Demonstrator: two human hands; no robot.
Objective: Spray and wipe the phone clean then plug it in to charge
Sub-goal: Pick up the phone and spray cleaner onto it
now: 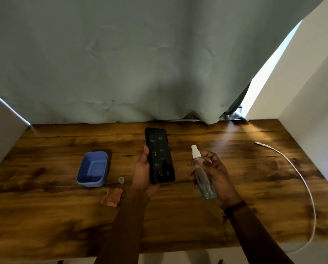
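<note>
A person's left hand (143, 171) grips a black phone (160, 156) along its edge, screen up and speckled with droplets, above a wooden table (178, 216). The right hand (215, 174) clasps a clear spray bottle (202, 173), white nozzle aimed toward the phone. Left of the left hand sit a blue tub (93, 169), a small cap (121, 180) and a crumpled brown cloth (112, 197). A white charging cable (303, 182) lies right of the right hand.

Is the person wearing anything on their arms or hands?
Both hands are bare, no gloves or rings visible. The left hand has no sleeve showing along the forearm. The right hand has a dark reddish band around the wrist.
</note>
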